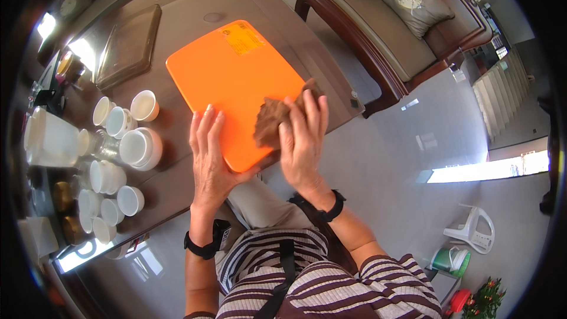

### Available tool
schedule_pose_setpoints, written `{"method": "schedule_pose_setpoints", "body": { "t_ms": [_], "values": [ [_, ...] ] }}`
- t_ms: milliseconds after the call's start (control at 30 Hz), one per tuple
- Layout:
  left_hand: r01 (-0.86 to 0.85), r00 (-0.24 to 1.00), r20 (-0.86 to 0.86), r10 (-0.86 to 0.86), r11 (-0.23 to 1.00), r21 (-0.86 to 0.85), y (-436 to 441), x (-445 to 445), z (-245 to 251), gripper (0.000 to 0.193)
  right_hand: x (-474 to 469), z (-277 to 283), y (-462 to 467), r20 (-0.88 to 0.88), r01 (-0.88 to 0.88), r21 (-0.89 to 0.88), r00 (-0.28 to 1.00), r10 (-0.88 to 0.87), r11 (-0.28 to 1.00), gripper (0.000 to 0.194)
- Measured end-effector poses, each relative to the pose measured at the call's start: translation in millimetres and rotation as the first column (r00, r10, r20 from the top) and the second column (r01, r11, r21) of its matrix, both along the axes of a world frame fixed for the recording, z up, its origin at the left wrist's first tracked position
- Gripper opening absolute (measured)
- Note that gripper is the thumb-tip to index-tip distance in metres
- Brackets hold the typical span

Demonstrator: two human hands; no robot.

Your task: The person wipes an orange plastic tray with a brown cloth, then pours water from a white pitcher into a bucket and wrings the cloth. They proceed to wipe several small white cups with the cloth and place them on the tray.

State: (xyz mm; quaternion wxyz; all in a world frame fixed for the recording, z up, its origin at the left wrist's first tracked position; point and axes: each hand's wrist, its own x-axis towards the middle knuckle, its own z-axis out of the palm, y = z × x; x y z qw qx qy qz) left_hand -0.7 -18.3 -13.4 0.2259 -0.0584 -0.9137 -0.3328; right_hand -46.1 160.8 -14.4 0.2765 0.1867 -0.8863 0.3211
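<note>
An orange plastic board or lid [230, 84] with rounded corners and a printed yellow label near its far edge is tilted over the table in front of me. My left hand [210, 159] grips its near left edge, fingers spread on the orange face and thumb at the lower corner. My right hand [305, 137] holds a crumpled brown cloth [274, 122] against the right side of the board. Part of the cloth is bunched under the fingers and reaches the board's right edge.
Left on the brown table [177, 190] stand several white cups and bowls [137, 146] beside a translucent plastic container [53, 137]. A dark flat tray [130, 48] lies behind them. A wooden armchair [367, 31] with a cushion is at the upper right; a white plastic stool [476, 230] is lower right.
</note>
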Motion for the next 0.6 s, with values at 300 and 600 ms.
{"method": "schedule_pose_setpoints", "body": {
  "t_ms": [300,600],
  "values": [
    [0.033,0.999,-0.025,-0.033,0.999,0.017,-0.5,1.4,4.3,0.102,35.2,-32.3,-7.4,-0.128,-0.316,0.049,0.939,0.320,0.948,0.048],
    [-0.007,0.999,0.052,0.005,0.999,0.050,5.4,-0.2,6.5,0.105,-42.3,6.0,40.1,0.119,-0.215,-0.123,0.966,0.230,0.969,0.046]
  ]
}}
